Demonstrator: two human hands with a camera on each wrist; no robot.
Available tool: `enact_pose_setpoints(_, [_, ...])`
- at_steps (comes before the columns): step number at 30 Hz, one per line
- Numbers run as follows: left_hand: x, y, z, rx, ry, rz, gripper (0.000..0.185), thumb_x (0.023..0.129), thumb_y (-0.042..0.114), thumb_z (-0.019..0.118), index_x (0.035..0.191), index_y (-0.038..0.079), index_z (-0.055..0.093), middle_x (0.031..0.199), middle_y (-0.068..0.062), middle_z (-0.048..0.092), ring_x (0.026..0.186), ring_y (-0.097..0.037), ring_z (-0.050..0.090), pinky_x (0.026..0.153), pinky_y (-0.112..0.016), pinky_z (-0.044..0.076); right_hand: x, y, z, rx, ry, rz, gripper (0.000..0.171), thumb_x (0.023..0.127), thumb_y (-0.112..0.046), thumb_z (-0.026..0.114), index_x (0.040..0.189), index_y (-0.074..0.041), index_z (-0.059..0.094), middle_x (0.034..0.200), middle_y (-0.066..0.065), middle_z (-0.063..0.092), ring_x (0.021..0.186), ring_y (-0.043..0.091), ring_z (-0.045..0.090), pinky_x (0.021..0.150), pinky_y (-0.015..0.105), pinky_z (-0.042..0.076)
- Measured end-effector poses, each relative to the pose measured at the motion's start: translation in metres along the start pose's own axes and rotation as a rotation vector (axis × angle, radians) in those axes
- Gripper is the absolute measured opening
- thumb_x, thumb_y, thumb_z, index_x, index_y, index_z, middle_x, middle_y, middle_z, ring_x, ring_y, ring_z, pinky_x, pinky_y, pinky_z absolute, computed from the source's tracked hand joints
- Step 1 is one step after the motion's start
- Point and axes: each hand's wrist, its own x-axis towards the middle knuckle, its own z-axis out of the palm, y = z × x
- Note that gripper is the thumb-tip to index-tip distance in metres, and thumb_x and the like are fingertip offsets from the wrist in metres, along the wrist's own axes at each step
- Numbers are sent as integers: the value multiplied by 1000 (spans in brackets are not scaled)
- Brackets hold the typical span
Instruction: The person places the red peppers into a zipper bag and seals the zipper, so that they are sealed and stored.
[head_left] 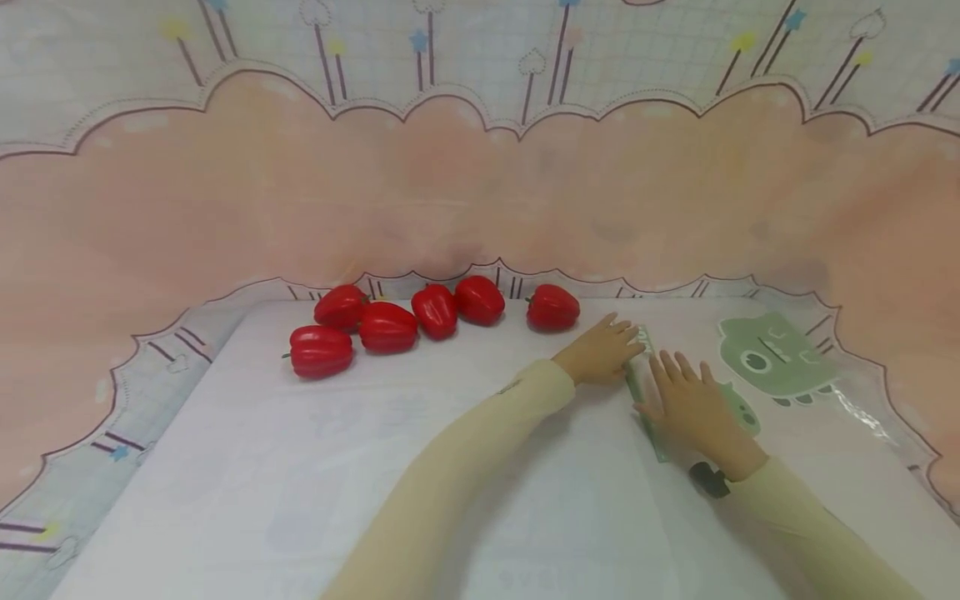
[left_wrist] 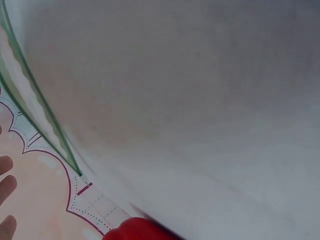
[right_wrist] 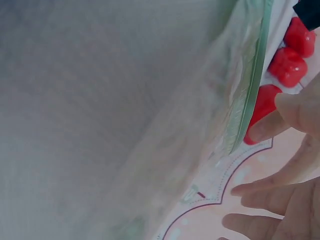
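Observation:
A clear zip bag with green cartoon prints (head_left: 776, 357) lies at the table's right side, its green zip strip (head_left: 647, 417) turned toward the middle. My left hand (head_left: 600, 350) reaches to the far end of that strip, fingers spread and fingertips right at its edge. Over the bag, just right of the strip, is my right hand (head_left: 692, 408), palm down with fingers extended. In the right wrist view the green zip strip (right_wrist: 254, 85) stands out along the bag's mouth. The left wrist view catches only a few left fingertips (left_wrist: 7, 187) beside the green-edged strip (left_wrist: 37, 100).
Several red bell peppers (head_left: 387, 327) lie along the table's back left. One red pepper (head_left: 553, 308) sits apart from them, just beyond my left hand. A patterned peach cloth (head_left: 480, 192) rises behind the white table (head_left: 300, 483). A dark device (head_left: 708, 480) is on my right wrist.

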Motion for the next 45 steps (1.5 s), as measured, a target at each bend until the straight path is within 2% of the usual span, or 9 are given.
enact_pose_setpoints(9, [6, -1, 9, -47, -14, -21, 46, 97, 32, 48, 142, 23, 40, 148, 2, 41, 141, -17, 32, 121, -38, 10, 2, -3, 2, 12, -73, 1, 69, 89, -44, 56, 131, 10, 45, 131, 31, 50, 123, 50, 44, 101, 68, 30])
enact_pose_setpoints(17, [7, -1, 7, -20, -14, 39, 40, 97, 26, 48, 137, 24, 46, 143, 4, 48, 136, -16, 40, 120, -39, 15, 2, -4, 3, 16, -109, -8, 53, 88, -37, 59, 117, 8, 56, 113, 26, 62, 109, 44, 56, 95, 64, 37])
enact_pose_setpoints(19, [7, 0, 6, -19, -18, 52, 38, 98, 24, 46, 136, 24, 47, 142, 6, 48, 135, -14, 41, 120, -36, 15, 1, -4, 3, 11, -92, -28, 47, 88, -36, 60, 111, 6, 58, 105, 24, 65, 102, 42, 59, 90, 61, 43])
enact_pose_setpoints(22, [8, 1, 4, 21, -8, 86, 36, 100, 21, 42, 135, 25, 48, 141, 8, 49, 135, -12, 41, 119, -35, 18, 2, -3, 4, -7, -49, -71, 39, 86, -34, 63, 97, 4, 60, 85, 17, 64, 80, 36, 63, 72, 50, 51])
enact_pose_setpoints(26, [7, 5, 1, 95, 16, 149, 36, 99, 18, 42, 134, 26, 48, 140, 8, 50, 134, -12, 42, 118, -35, 21, 2, -3, 4, -17, 33, -129, 32, 82, -30, 67, 82, 0, 58, 65, 8, 54, 55, 24, 54, 48, 37, 44])
enact_pose_setpoints(29, [7, 7, -2, 126, 28, 174, 37, 99, 17, 43, 135, 25, 48, 141, 7, 50, 135, -12, 41, 118, -35, 21, 1, -4, 3, -2, 60, -144, 30, 81, -28, 67, 79, 1, 59, 62, 7, 52, 51, 21, 50, 45, 35, 41])
enact_pose_setpoints(35, [8, 6, -5, 137, 64, 167, 37, 99, 14, 42, 134, 23, 48, 140, 6, 50, 133, -12, 43, 117, -34, 24, 2, -6, 0, 32, 63, -113, 23, 84, -20, 61, 71, -1, 57, 58, 7, 50, 49, 21, 47, 44, 35, 40])
enact_pose_setpoints(39, [9, 4, -4, 114, 115, 162, 37, 98, 14, 45, 134, 22, 48, 138, 4, 52, 132, -12, 44, 117, -33, 25, 3, -6, -1, 54, 86, -81, 22, 83, -15, 57, 66, -2, 55, 55, 7, 48, 46, 20, 44, 42, 36, 39])
enact_pose_setpoints(45, [8, 3, -2, 98, 201, 143, 36, 97, 15, 47, 133, 21, 48, 134, 2, 55, 128, -14, 48, 115, -33, 29, 3, -6, -5, 25, 177, -64, 20, 78, -10, 57, 60, -2, 51, 50, 4, 43, 44, 17, 37, 38, 31, 33])
